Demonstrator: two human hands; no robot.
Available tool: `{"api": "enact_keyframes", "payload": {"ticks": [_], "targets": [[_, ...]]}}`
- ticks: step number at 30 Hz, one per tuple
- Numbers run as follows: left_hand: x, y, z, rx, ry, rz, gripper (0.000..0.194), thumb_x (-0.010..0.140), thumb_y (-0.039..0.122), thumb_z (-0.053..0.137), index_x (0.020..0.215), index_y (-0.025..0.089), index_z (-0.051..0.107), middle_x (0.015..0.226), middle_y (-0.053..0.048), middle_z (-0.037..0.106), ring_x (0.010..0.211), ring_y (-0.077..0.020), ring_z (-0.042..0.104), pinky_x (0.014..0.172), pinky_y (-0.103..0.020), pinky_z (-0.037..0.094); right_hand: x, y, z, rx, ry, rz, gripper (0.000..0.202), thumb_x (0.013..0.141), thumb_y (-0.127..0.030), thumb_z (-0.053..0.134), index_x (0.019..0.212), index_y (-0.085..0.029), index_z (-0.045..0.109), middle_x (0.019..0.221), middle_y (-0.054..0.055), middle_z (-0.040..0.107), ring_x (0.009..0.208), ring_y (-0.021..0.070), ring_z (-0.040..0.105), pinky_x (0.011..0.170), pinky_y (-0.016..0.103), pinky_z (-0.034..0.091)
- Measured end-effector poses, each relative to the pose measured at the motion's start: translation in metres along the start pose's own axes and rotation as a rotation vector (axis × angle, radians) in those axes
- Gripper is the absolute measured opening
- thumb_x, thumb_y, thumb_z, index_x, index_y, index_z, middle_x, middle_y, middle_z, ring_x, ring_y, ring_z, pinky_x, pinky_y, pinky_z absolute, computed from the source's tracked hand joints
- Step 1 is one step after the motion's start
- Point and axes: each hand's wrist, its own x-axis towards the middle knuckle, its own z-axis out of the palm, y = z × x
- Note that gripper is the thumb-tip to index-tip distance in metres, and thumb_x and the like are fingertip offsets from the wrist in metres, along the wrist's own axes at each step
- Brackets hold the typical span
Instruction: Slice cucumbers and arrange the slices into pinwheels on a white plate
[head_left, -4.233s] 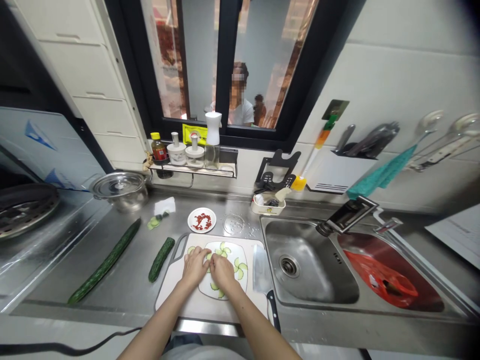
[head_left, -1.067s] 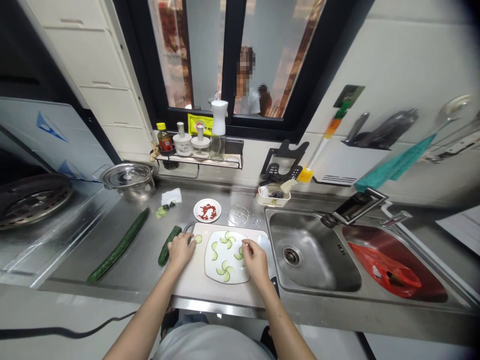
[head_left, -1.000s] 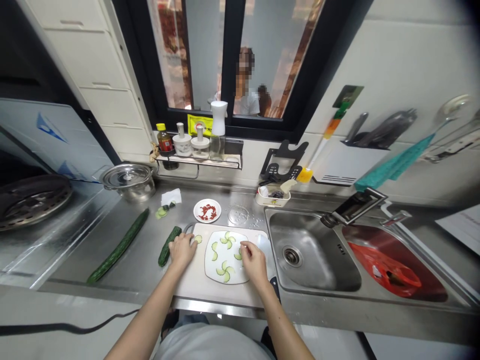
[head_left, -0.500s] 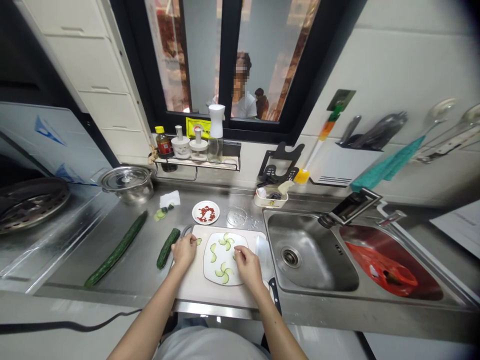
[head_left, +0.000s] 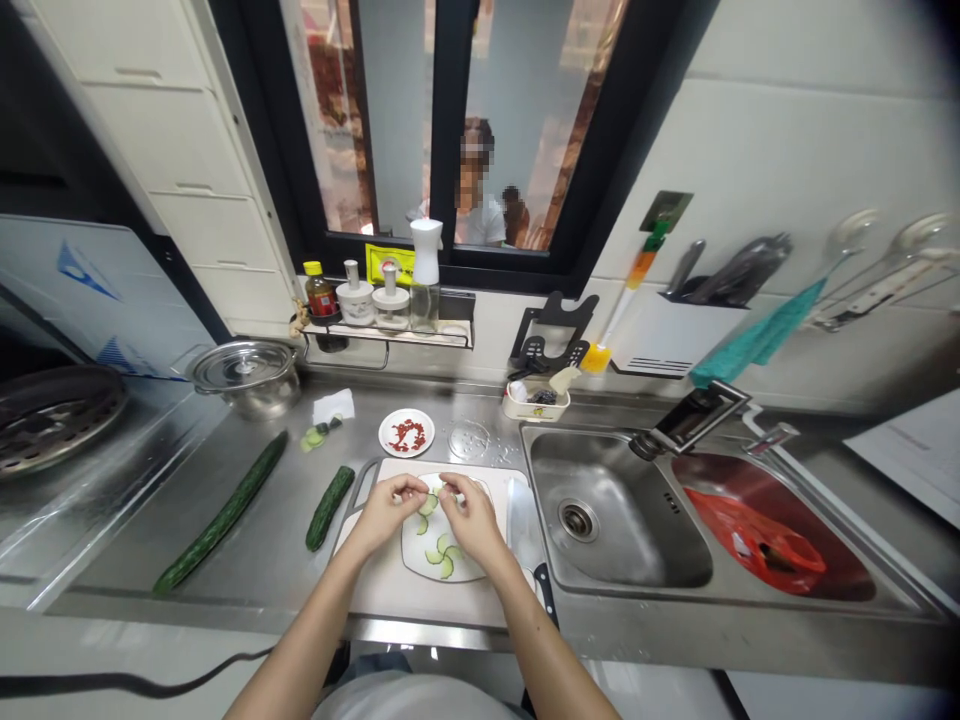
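Both hands are close together over a white plate [head_left: 417,562] on a pale cutting board [head_left: 375,590]. My left hand [head_left: 391,512] is closed in a pinch on a thin cucumber slice [head_left: 430,504], as far as I can tell. Fingertips of my right hand [head_left: 471,515] are pressed together beside it; whether they also grip something is hidden. Pale green cucumber pieces lie on the plate, including a pinwheel of crescents [head_left: 442,556] near its front. My hands cover much of the plate's far part.
Left of the board lie a short cucumber [head_left: 330,508] and a long cucumber [head_left: 225,515]. Behind stands a small dish [head_left: 385,436] of red bits. A knife [head_left: 526,530] rests along the board's right edge, beside the sink [head_left: 630,575]. A lidded pot [head_left: 251,385] stands back left.
My left hand has moved right from the board's left edge to over the plate. My right hand has shifted up and left to meet it. The view has tilted slightly.
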Motion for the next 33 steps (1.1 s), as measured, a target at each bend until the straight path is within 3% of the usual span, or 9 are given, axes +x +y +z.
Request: {"api": "enact_keyframes", "payload": {"ticks": [2, 6, 11, 15, 18, 22, 27, 33], "targets": [[-0.003, 0.005, 0.005, -0.003, -0.035, 0.035, 0.022, 0.074, 0.036, 0.064, 0.082, 0.016, 0.070, 0.081, -0.005, 0.069, 0.077, -0.0166, 0.059, 0.072, -0.027, 0.046, 0.003, -0.006, 0.004, 0.072, -0.074, -0.002, 0.025, 0.088, -0.031, 0.048, 0.102, -0.020, 0.066, 0.099, 0.006, 0.069, 0.092, 0.0184, 0.060, 0.078, 0.029, 0.046], [-0.006, 0.004, 0.011, -0.051, 0.010, 0.031, 0.022, 0.074, 0.034, 0.065, 0.087, 0.016, 0.067, 0.080, -0.003, 0.067, 0.075, -0.0154, 0.059, 0.070, -0.026, 0.045, 0.003, -0.006, 0.008, 0.177, -0.130, 0.032, 0.017, 0.086, -0.027, 0.049, 0.083, -0.019, 0.063, 0.081, 0.002, 0.067, 0.077, 0.0155, 0.060, 0.072, 0.026, 0.044], [-0.005, -0.001, 0.013, -0.122, 0.071, -0.031, 0.026, 0.072, 0.038, 0.068, 0.087, 0.016, 0.065, 0.076, -0.002, 0.065, 0.070, -0.0143, 0.058, 0.067, -0.025, 0.045, 0.004, -0.002, 0.008, 0.229, -0.149, 0.072, 0.011, 0.081, -0.022, 0.050, 0.080, -0.019, 0.061, 0.075, 0.001, 0.064, 0.071, 0.0145, 0.057, 0.069, 0.025, 0.043], [-0.005, -0.003, 0.016, -0.237, 0.098, -0.189, 0.041, 0.072, 0.052, 0.066, 0.090, 0.015, 0.065, 0.071, -0.002, 0.064, 0.064, -0.0125, 0.056, 0.060, -0.023, 0.042, 0.009, -0.005, 0.004, 0.224, -0.109, 0.066, 0.013, 0.083, -0.025, 0.050, 0.079, -0.019, 0.060, 0.075, 0.000, 0.063, 0.072, 0.0145, 0.056, 0.069, 0.026, 0.043], [-0.006, -0.007, 0.020, -0.399, 0.023, -0.374, 0.057, 0.072, 0.064, 0.061, 0.100, 0.015, 0.064, 0.069, -0.002, 0.063, 0.054, -0.0092, 0.052, 0.051, -0.019, 0.036, 0.011, -0.009, 0.002, 0.230, -0.098, 0.061, 0.014, 0.083, -0.026, 0.049, 0.081, -0.019, 0.061, 0.078, 0.001, 0.064, 0.075, 0.0149, 0.057, 0.071, 0.026, 0.043], [-0.007, -0.013, 0.023, -0.700, -0.080, -0.525, 0.053, 0.075, 0.057, 0.065, 0.111, 0.018, 0.061, 0.071, 0.000, 0.061, 0.053, -0.0068, 0.052, 0.048, -0.016, 0.034, 0.011, -0.011, 0.001, 0.236, -0.109, 0.041, 0.014, 0.084, -0.026, 0.049, 0.082, -0.019, 0.061, 0.079, 0.002, 0.065, 0.077, 0.0156, 0.058, 0.072, 0.026, 0.044], [-0.004, -0.008, 0.021, -0.754, -0.010, -0.492, 0.050, 0.067, 0.037, 0.076, 0.111, 0.020, 0.060, 0.074, 0.001, 0.061, 0.057, -0.0057, 0.053, 0.050, -0.016, 0.037, 0.010, -0.012, 0.001, 0.209, -0.130, -0.005, 0.013, 0.084, -0.025, 0.049, 0.080, -0.020, 0.061, 0.078, 0.001, 0.065, 0.077, 0.0150, 0.059, 0.074, 0.026, 0.045], [-0.002, 0.006, 0.016, -0.525, 0.060, -0.388, 0.061, 0.062, 0.042, 0.075, 0.116, 0.017, 0.059, 0.073, 0.000, 0.063, 0.060, -0.0092, 0.054, 0.054, -0.020, 0.037, 0.011, -0.012, -0.001, 0.221, -0.128, 0.004, 0.012, 0.083, -0.029, 0.054, 0.079, -0.020, 0.061, 0.077, 0.001, 0.065, 0.075, 0.0144, 0.058, 0.072, 0.026, 0.045]]}}
